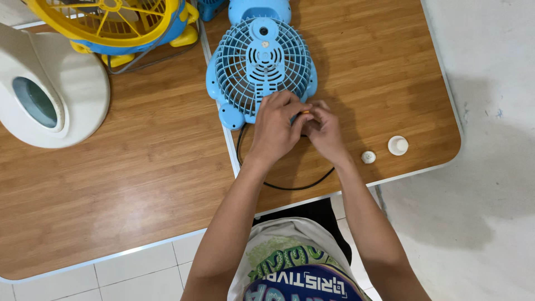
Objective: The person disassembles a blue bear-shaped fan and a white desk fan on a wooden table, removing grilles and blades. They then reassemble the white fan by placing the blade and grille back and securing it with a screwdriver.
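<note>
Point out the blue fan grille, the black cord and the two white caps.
blue fan grille (260, 67), head view, on its hub.
black cord (295, 187), head view, bottom of its loop.
larger white cap (398, 145), head view, its top.
smaller white cap (368, 157), head view, its top.

Yellow fan (111, 22) cut off at top edge; small orange item between hands unidentifiable
</note>
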